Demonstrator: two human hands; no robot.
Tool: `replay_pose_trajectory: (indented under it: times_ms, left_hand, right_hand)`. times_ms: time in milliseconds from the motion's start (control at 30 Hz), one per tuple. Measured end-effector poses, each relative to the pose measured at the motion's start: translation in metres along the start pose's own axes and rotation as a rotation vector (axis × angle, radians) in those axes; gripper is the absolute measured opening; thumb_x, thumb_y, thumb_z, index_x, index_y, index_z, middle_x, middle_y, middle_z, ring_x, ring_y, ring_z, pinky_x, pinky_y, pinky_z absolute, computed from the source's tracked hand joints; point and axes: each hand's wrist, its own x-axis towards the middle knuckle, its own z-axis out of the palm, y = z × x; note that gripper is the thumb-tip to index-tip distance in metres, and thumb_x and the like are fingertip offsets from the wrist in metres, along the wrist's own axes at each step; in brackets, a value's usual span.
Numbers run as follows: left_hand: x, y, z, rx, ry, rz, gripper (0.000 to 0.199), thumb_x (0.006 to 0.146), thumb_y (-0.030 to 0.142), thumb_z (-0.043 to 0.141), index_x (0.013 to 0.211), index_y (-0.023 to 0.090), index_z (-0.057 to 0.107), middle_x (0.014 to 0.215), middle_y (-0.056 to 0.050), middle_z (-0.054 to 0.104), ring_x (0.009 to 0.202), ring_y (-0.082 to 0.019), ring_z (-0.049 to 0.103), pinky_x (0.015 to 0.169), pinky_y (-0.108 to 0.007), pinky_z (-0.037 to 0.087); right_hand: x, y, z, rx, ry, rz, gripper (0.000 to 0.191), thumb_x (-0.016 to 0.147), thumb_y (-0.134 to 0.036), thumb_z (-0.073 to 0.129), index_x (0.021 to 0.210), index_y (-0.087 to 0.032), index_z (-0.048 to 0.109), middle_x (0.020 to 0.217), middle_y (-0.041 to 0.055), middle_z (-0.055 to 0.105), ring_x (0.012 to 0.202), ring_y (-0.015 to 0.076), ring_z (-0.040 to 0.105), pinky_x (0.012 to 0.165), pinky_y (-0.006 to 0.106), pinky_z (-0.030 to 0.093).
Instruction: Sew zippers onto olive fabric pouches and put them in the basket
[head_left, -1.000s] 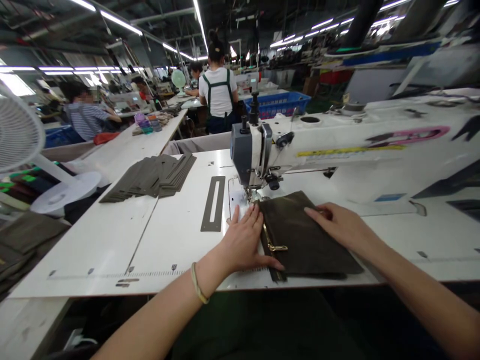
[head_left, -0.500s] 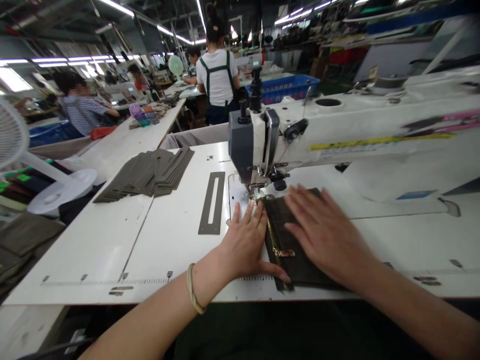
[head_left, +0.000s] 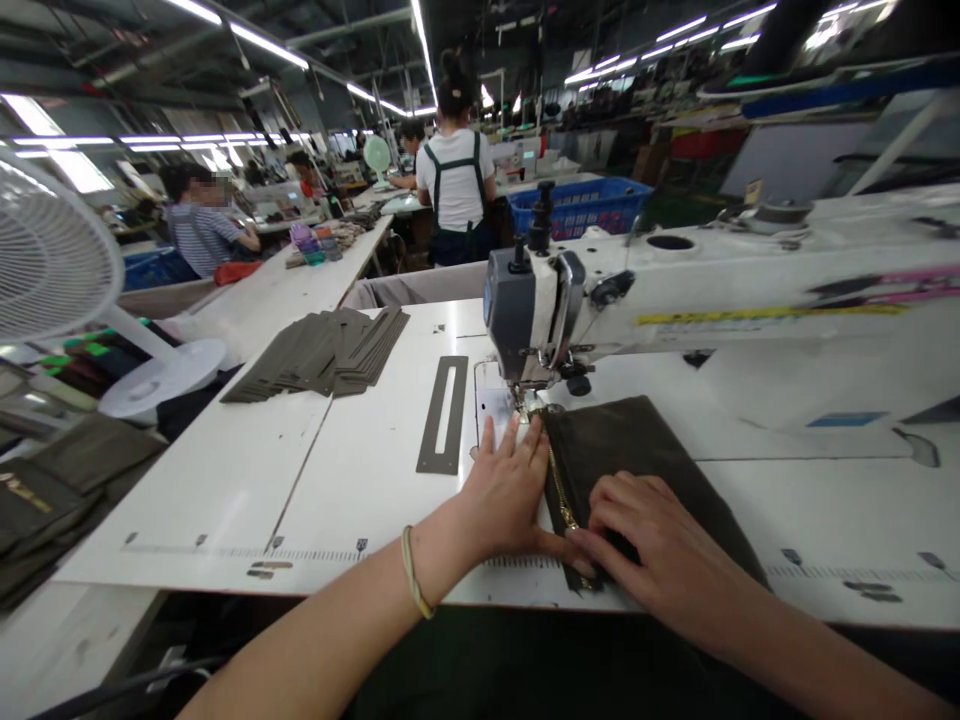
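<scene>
A dark olive fabric piece [head_left: 637, 440] lies under the head of a sewing machine [head_left: 514, 315], with a gold-toothed zipper [head_left: 558, 482] along its left edge. My left hand [head_left: 502, 500] lies flat, fingers spread, its fingertips close to the presser foot [head_left: 523, 403] and its thumb across the zipper's lower end. My right hand [head_left: 652, 540] has thumb and fingers closed at the zipper pull [head_left: 572, 530], which they mostly hide. Left of the needle, a slotted olive strip [head_left: 427, 450] rests on the machine table.
A fanned stack of olive pieces [head_left: 300, 355] sits further left on the table [head_left: 360, 480]. Beyond the left edge are a white fan [head_left: 161, 375] and folded olive fabric [head_left: 90, 450]. A blue basket [head_left: 585, 208] and several co-workers are behind the machine.
My right hand has moved from flat on the fabric down toward me and closed at the zipper pull. My left hand stays by the presser foot. The view has shifted slightly.
</scene>
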Motion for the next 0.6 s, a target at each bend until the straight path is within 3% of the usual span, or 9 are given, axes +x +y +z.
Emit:
replay_pose_trajectory:
  times_ms: [67,133,233,300,433,500,600]
  left_hand:
    - [-0.001,0.001,0.003,-0.013,0.025,0.004,0.116,0.058,0.084,0.047,0.138,0.002,0.024,0.146,-0.024,0.018,0.136,-0.040,0.008,0.107,-0.060,0.005]
    - [-0.002,0.002,0.004,-0.025,0.049,0.005,0.118,0.058,0.085,0.046,0.140,0.004,0.019,0.146,-0.023,0.017,0.136,-0.038,0.007,0.107,-0.060,0.004]
    - [-0.006,-0.005,0.002,-0.033,0.056,0.018,0.120,0.058,0.085,0.044,0.141,0.004,0.013,0.147,-0.021,0.016,0.137,-0.035,0.007,0.109,-0.057,0.002]
    - [-0.014,-0.019,-0.005,-0.024,0.066,-0.008,0.118,0.061,0.085,0.042,0.141,0.004,0.012,0.148,-0.019,0.014,0.138,-0.031,0.006,0.111,-0.053,0.003]
    - [-0.050,-0.048,-0.019,0.050,0.082,-0.253,0.104,0.072,0.079,0.037,0.140,0.003,0.019,0.147,-0.022,0.012,0.138,-0.032,0.006,0.110,-0.055,0.008]
    - [-0.073,-0.050,-0.021,0.051,0.033,-0.316,0.098,0.074,0.076,0.038,0.138,0.003,0.026,0.145,-0.025,0.018,0.136,-0.035,0.012,0.108,-0.057,0.013]
    - [-0.102,-0.036,-0.018,0.012,0.007,-0.291,0.098,0.068,0.077,0.046,0.137,0.010,0.031,0.143,-0.024,0.027,0.133,-0.037,0.022,0.106,-0.056,0.022]
  right_hand:
    - [0.008,0.007,0.002,-0.041,0.069,-0.008,0.029,0.091,-0.030,0.040,0.072,-0.019,0.059,0.080,0.0064,0.062,0.077,0.0188,0.056,0.072,0.037,0.041]
    - [0.016,0.019,0.011,-0.118,0.152,-0.031,0.031,0.092,-0.030,0.035,0.097,-0.015,0.062,0.107,0.0123,0.062,0.101,0.0227,0.055,0.086,0.041,0.041]
    - [0.025,0.035,0.033,-0.219,0.137,-0.084,0.045,0.093,-0.030,0.028,0.130,-0.012,0.044,0.135,0.0144,0.044,0.127,0.0233,0.037,0.101,0.047,0.031]
    - [0.027,0.042,0.044,-0.242,0.098,-0.077,0.047,0.093,-0.031,0.027,0.135,-0.013,0.039,0.138,0.0123,0.040,0.129,0.0215,0.034,0.103,0.047,0.030]
    - [0.027,0.045,0.047,-0.255,0.081,-0.073,0.045,0.093,-0.032,0.028,0.131,-0.015,0.044,0.137,0.0094,0.042,0.126,0.0214,0.039,0.098,0.046,0.036]
    - [0.028,0.046,0.044,-0.250,0.107,-0.092,0.042,0.092,-0.029,0.029,0.128,-0.015,0.047,0.135,0.0094,0.045,0.123,0.0223,0.043,0.094,0.046,0.039]
    - [0.029,0.047,0.043,-0.198,0.185,-0.109,0.043,0.090,-0.024,0.032,0.130,-0.013,0.044,0.135,0.0115,0.045,0.122,0.0222,0.044,0.096,0.043,0.039]
